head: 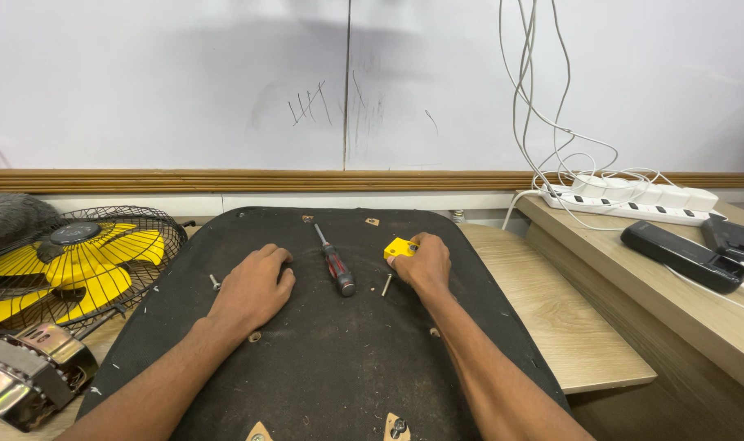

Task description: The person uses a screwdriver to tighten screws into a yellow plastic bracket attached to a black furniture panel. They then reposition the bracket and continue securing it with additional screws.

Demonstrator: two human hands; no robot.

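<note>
A black, felt-covered panel (323, 359) with rounded corners lies flat on the wooden table. My left hand (253, 290) rests palm down on it, fingers curled, holding nothing. My right hand (425, 263) grips a small yellow block (399, 247) against the panel. Between the hands lies a screwdriver (334, 263) with a red-and-black handle, its tip pointing away from me. A loose bolt (386, 284) sits just left of my right hand. Another small screw (215, 282) lies left of my left hand.
A fan with yellow blades in a black wire cage (78, 257) lies at the left, with a metal motor part (24, 376) in front of it. On the raised shelf at right sit a white power strip (633, 200) with cables and two black devices (682, 255).
</note>
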